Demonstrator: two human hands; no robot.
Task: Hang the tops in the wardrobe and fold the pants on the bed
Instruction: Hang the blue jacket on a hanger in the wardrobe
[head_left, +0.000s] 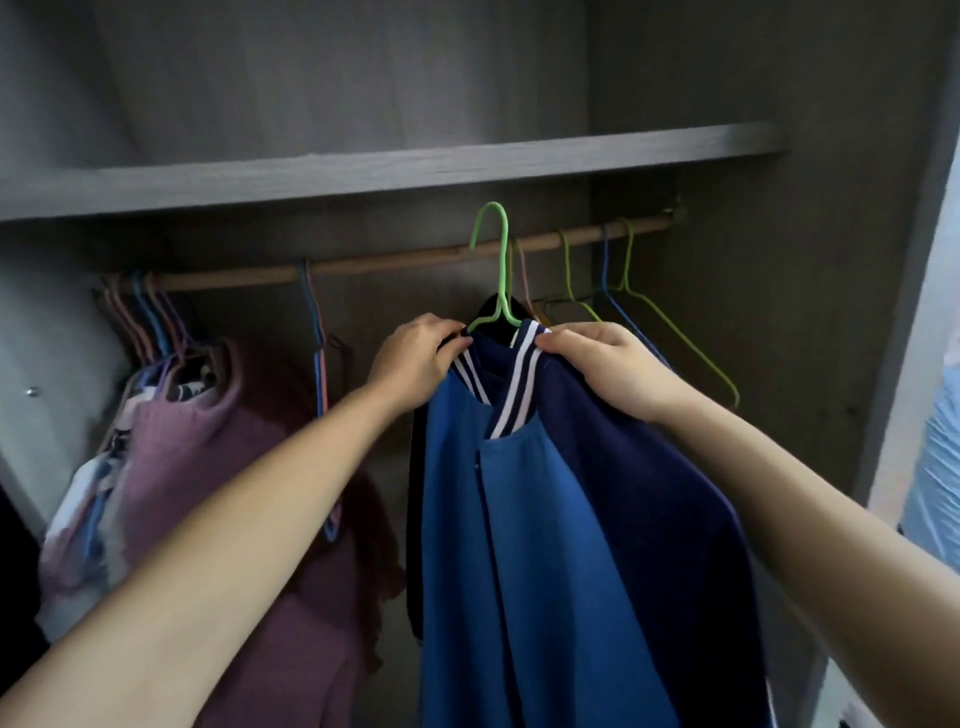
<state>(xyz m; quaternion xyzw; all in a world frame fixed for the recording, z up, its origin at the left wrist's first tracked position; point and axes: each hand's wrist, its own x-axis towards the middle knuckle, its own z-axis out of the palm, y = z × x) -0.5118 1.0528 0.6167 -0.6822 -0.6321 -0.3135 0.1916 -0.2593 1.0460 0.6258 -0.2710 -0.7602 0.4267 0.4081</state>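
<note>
With the left hand (415, 353) and right hand (608, 369) each pinching the striped collar of the blue jacket (519, 519) just below the wooden rail (395, 262), the green hanger (493, 260) hook should, I judge, settle squarely over that rail before either grip loosens.

Home, inside of a grey wooden wardrobe (753, 338): a shelf (363, 171) is running across the top, a wooden rail (395, 261) is carrying coloured wire hangers (150, 322), and pink and patterned clothes (197, 441) are hanging bunched at the left.
</note>
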